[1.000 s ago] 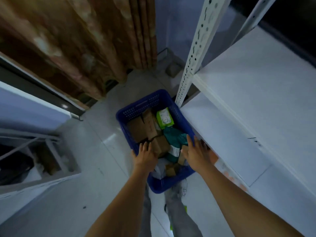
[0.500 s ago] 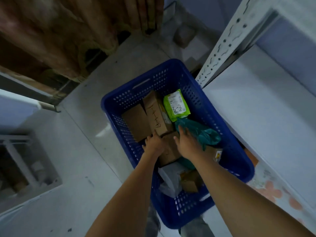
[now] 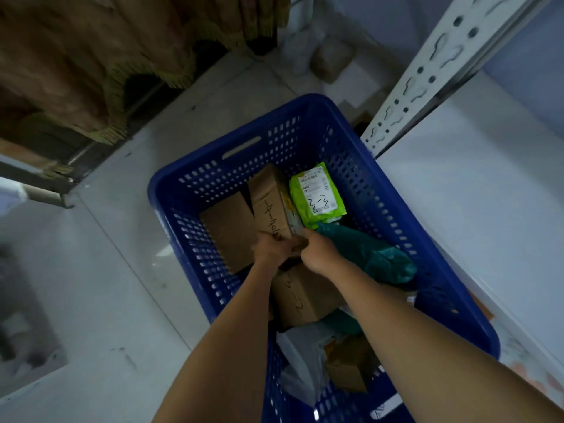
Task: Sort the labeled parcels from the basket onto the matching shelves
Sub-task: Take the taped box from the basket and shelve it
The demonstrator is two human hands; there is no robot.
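Head view: the left hand (image 3: 270,248) and the right hand (image 3: 317,251) meet at the near end of a long cardboard parcel (image 3: 270,203) with handwriting on it, fingers curled around that end, both gripping it inside the blue basket (image 3: 381,190). Left of this parcel lies a plain brown box (image 3: 229,224); right of it, a lime-green mailer (image 3: 317,195) marked 3-3. A teal bag (image 3: 375,254) sits just beside the right wrist. Under the forearms lies another marked carton (image 3: 302,297). The white shelf (image 3: 476,184) and its perforated upright (image 3: 427,71) stand right of the basket.
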